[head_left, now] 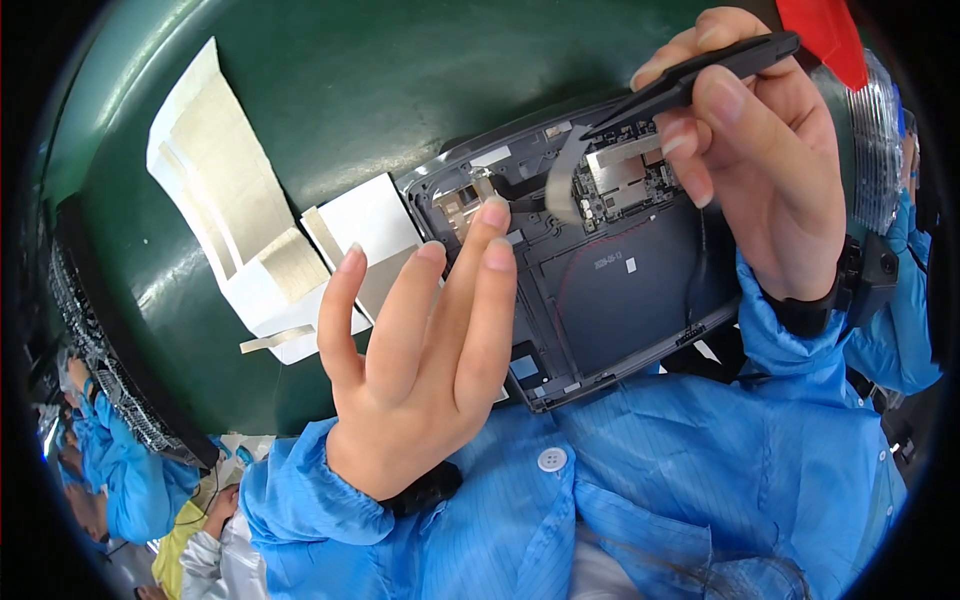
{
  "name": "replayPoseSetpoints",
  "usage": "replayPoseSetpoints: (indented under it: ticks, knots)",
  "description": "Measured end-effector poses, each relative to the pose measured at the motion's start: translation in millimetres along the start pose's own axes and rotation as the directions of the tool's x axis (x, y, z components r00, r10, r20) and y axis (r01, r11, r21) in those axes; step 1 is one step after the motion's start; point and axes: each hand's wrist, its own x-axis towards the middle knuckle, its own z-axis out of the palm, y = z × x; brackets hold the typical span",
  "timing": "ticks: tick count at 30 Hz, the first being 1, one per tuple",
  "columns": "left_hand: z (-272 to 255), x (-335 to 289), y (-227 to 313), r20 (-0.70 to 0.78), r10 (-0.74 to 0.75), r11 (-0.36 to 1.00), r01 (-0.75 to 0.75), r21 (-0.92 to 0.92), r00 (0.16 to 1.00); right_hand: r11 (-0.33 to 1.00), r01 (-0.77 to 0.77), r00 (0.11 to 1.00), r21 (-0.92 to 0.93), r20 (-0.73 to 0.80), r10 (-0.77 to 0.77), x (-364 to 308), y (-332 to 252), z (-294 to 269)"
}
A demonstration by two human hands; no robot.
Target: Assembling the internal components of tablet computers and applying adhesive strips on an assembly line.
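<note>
An opened tablet-like device (625, 310) with a dark shell lies in front of me, tilted on the table. A bare circuit board (622, 178) shows along its far side. My right hand (765, 160) grips black tweezers (690, 82), whose tips point down left over the device. A curved, pale grey strip (563, 190) hangs at the tips, its lower end close to the board. My left hand (425, 345) has its fingers stretched out and apart. Its fingertips rest at the device's left part, one beside a shiny metallic patch (460, 205).
Left of the device lie a white backing sheet with greyish-beige strips (215, 150) and a smaller white sheet (375, 215). At the far right are a red object (825, 40) and clear plastic trays (873, 150). People in blue sleeves (140, 480) are at both sides.
</note>
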Motion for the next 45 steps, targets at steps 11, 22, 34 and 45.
replayPoseSetpoints:
  ticks: [11, 22, 34, 45]
  knots:
    - [4, -40, -16, -0.23, 0.048, 0.98, -0.09, -0.178, 0.972, 0.939, -0.068, 0.98, -0.338, 0.154, 0.126, 0, -9, 26]
    - [6, -24, -16, -0.222, -0.025, 0.98, -0.02, -0.197, 0.975, 0.92, -0.174, 0.981, -0.351, 0.024, 0.194, 2, -2, 35]
    - [-3, -8, -19, -0.23, 0.034, 0.985, -0.072, -0.155, 0.973, 0.964, 0.095, 0.995, -0.246, 0.041, -0.088, -22, 27, 26]
    - [3, -11, -21, -0.217, 0.074, 0.987, -0.102, -0.122, 0.973, 0.896, 0.367, 0.93, -0.251, 0.109, -0.351, -22, 46, 24]
